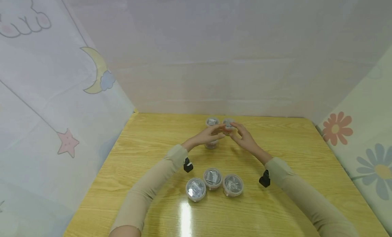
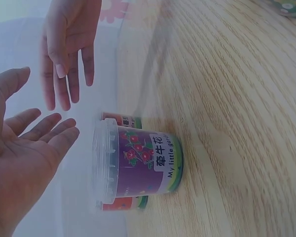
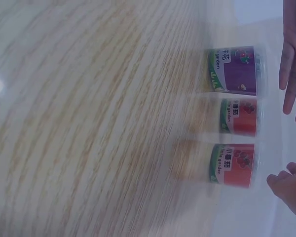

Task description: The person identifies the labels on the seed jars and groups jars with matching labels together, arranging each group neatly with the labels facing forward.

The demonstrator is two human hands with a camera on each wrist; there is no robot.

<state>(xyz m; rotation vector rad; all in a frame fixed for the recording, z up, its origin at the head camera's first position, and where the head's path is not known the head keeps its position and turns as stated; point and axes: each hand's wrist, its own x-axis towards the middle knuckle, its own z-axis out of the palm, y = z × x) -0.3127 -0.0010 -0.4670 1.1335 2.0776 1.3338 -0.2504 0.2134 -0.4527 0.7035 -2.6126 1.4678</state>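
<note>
Both hands hover over a small group of lidded plastic cups at the table's far side, fingers loosely extended, holding nothing. My left hand (image 1: 209, 135) is above the purple-labelled cup (image 2: 143, 158), which it partly hides in the head view. My right hand (image 1: 245, 141) is beside a red-labelled cup (image 1: 228, 123); in the head view its fingertips overlap that cup. A gap shows between hands and lids in the right wrist view. Another red-labelled cup (image 1: 212, 121) stands behind the left hand. All three cups are upright, the labels printed with plants.
Nearer on the wooden table (image 1: 147, 203), three more lidded cups stand close together: a left one (image 1: 196, 189), a middle one (image 1: 212, 178) and a right one (image 1: 233, 185). A pale cloth wall (image 1: 214, 80) borders the table's back edge, with printed sheets at both sides.
</note>
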